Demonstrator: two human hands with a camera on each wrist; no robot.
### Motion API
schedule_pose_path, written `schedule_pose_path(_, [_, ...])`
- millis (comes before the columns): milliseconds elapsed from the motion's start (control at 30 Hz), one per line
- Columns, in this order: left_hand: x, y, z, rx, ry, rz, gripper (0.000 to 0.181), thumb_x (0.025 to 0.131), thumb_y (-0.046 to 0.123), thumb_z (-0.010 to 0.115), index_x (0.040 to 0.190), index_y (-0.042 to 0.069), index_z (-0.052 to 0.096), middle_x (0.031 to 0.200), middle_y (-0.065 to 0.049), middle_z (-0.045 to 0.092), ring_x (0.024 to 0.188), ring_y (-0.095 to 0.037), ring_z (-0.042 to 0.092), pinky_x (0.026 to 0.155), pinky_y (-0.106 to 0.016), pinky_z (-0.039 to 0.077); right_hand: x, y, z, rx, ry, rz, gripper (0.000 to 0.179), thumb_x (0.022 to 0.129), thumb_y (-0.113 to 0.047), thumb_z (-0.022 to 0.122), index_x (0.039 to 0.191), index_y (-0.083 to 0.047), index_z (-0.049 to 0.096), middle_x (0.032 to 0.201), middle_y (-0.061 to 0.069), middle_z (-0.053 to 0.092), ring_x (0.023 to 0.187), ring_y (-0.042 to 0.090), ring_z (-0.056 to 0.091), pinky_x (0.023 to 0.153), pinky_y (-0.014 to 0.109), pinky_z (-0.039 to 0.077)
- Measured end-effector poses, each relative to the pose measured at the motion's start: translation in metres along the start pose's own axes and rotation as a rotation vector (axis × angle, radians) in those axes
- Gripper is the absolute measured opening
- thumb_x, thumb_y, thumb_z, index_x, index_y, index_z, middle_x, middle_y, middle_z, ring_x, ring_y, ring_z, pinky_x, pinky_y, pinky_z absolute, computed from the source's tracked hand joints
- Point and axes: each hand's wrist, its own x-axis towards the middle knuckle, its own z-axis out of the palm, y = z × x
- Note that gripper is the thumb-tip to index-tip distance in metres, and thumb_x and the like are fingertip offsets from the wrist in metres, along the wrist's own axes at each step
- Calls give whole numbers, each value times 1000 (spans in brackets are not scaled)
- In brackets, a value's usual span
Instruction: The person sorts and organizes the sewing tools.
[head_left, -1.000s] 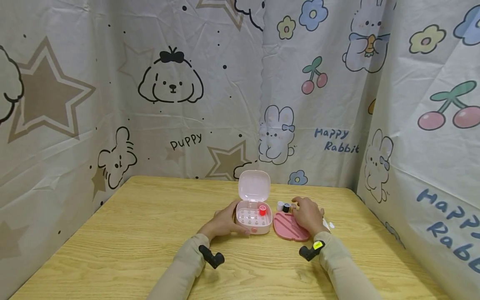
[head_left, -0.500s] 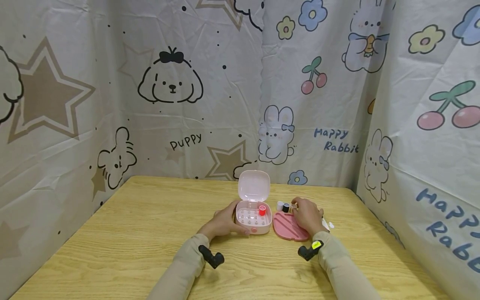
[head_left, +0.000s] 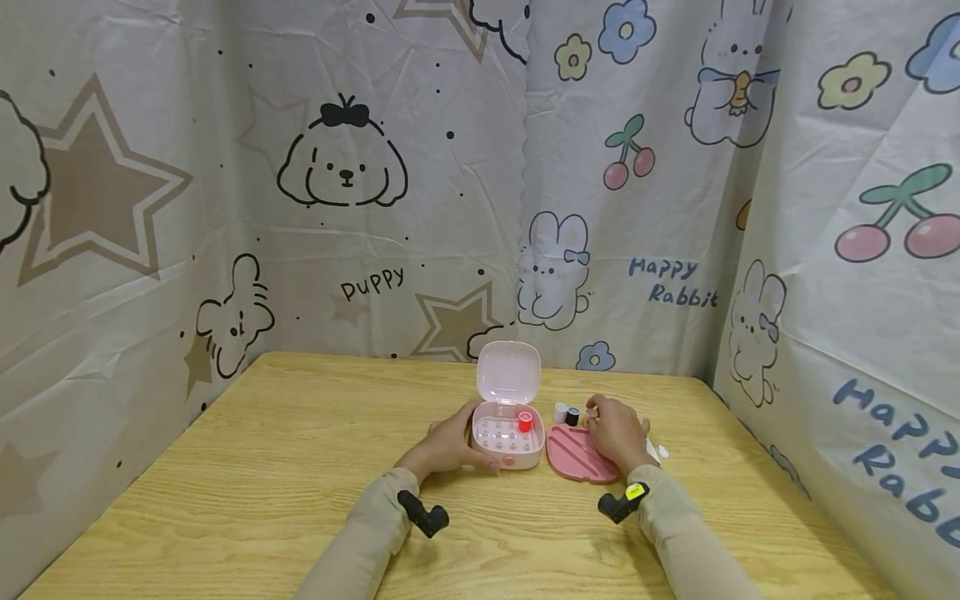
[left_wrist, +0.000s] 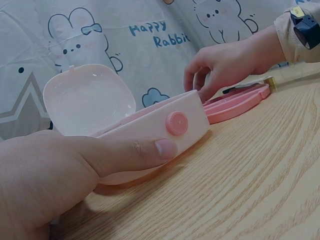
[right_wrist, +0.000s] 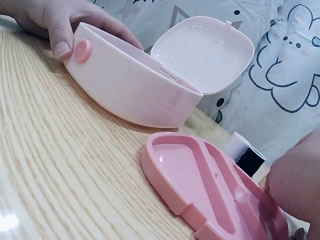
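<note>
Fingers of the left hand: clamped round the left side of the pink box, thumb along its front. Fingers of the right hand: bent downward beyond the pink tray; tips hidden, so whether they pinch anything cannot be told.

Pink box: one, slightly right of midway between the side edges of the table; lid raised, towards the far edge. Inside, rear right corner: red spool, one.

Pink tray: one, just beside the box, towards the table's right edge. Behind it, towards the far edge: white spool and black spool, side by side.

Step in hand, as judged: box steadied, a small item being taken beside the spools. Next move probably calls for a secure pinch, then a lift clear of the black spool.
</note>
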Motion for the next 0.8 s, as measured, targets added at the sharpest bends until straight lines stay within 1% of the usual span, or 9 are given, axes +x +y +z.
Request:
schedule_pose_path(133, [0, 0, 0, -8, -3, 4, 115, 69, 36, 99, 160, 18, 33, 158, -5, 45, 142, -31, 40, 116, -65, 18, -1, -1, -2, 2, 10, -12, 24, 96, -15, 70, 120, -7, 69, 110, 14, 70, 104, 38, 63, 97, 77, 28])
schedule_pose_path(233, [0, 0, -1, -10, -8, 9, 116, 69, 35, 99, 161, 17, 32, 158, -4, 45, 142, -31, 40, 116, -65, 18, -1, -1, -4, -1, 8, -18, 26, 97, -15, 70, 121, -6, 69, 110, 14, 70, 103, 37, 64, 98, 79, 26])
schedule_pose_path(433, [1, -1, 0, -9, -6, 12, 117, 68, 37, 99, 161, 17, 31, 158, -5, 44, 141, -32, 40, 115, -65, 20, 1, -1, -8, -10, 21, -27, 29, 96, -15, 70, 123, -5, 68, 110, 14, 69, 102, 37, 64, 98, 79, 26])
schedule_pose_path(667, [2, -2, 0, -16, -6, 11, 116, 68, 36, 99, 161, 17, 32, 158, -5, 45, 141, -31, 40, 115, -65, 18, 2, -2, -9, -12, 15, -22, 29, 95, -15, 69, 122, -6, 68, 109, 13, 69, 102, 37, 64, 100, 82, 20])
schedule_pose_path(800, [1, -2, 1, -20, -3, 11, 115, 69, 35, 99, 160, 18, 32, 158, -4, 45, 141, -31, 40, 115, -65, 19, 2, -2, -11, -9, 30, -32, 29, 93, -14, 68, 121, -6, 68, 109, 13, 70, 101, 38, 64, 99, 81, 23])
